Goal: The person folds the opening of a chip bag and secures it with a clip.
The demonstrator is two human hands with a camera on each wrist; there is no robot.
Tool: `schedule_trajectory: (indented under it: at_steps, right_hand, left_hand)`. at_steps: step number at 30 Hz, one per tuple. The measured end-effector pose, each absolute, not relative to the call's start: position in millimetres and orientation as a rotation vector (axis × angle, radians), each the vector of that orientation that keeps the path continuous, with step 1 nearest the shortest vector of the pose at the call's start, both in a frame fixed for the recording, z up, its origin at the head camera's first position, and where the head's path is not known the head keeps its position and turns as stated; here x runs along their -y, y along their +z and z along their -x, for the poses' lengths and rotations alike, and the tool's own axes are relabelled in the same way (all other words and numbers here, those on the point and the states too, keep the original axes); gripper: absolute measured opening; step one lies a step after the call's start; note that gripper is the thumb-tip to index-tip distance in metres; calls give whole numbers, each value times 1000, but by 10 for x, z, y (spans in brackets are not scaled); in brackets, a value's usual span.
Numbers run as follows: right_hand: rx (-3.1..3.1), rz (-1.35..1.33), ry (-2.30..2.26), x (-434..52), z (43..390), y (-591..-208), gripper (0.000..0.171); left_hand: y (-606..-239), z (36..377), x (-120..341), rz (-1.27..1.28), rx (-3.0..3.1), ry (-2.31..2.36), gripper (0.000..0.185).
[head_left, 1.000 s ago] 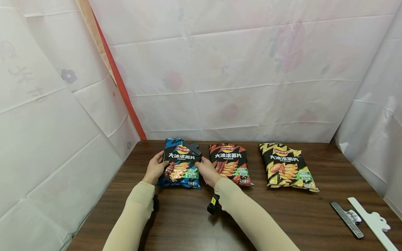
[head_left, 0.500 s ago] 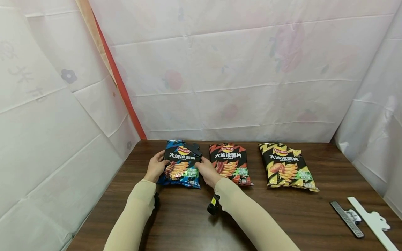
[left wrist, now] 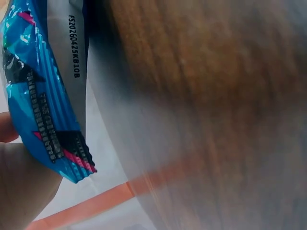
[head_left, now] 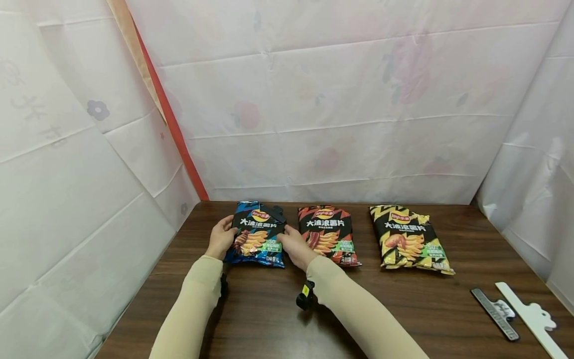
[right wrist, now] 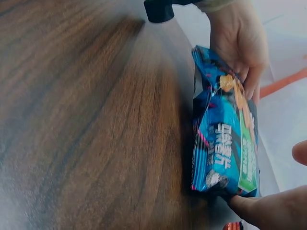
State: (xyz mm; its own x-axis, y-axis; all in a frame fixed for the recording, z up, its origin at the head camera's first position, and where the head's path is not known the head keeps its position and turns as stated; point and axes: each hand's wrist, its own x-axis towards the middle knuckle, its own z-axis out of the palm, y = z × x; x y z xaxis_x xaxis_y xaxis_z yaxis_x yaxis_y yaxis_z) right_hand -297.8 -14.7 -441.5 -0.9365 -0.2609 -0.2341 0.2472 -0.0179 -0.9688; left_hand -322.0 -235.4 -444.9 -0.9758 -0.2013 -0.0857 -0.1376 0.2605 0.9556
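In the head view, both hands hold a blue bag of potato chips at the table's far left, front side up. My left hand grips its left edge; in the right wrist view that thumb lies on the front. My right hand holds the right edge, with one digit against the bag's side and another fingertip apart from it in the right wrist view. A black bag clip sits across the upper right corner of the blue bag. Most fingers are hidden behind the bag.
A red bag of chips lies close to the right of my right hand. Farther right lies a yellow bag. A dark grey bag clip and a white bag clip rest near the right edge of the wooden table.
The blue bag has shifted slightly: its top edge sits a little lower in view and its bottom a little higher. Both hands keep their hold, and the right hand has moved slightly left.
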Motion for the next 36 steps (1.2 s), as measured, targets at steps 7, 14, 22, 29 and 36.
schedule_trajectory:
  at_steps: [7,14,22,29,36]
  right_hand:
    - [-1884,50,-2012,129,2902,-4350,77]
    - [-1833,85,-2031,90,2851,-4333,76]
    - [-1780,101,-2067,43,2846,-4347,75]
    - [-1752,113,-2112,-59,2820,-4286,71]
    - [-1899,211,-2048,-262,2771,-4203,64]
  left_hand:
    - [-4414,3209,2369,-319,2474,-1797,50]
    - [-4377,3195,2378,-260,2558,-1729,51]
    - [-4339,3181,2391,-176,2620,-1675,53]
    - [-4294,3176,2350,-127,2601,-1675,52]
    - [-4195,3097,2198,-57,2606,-1669,52]
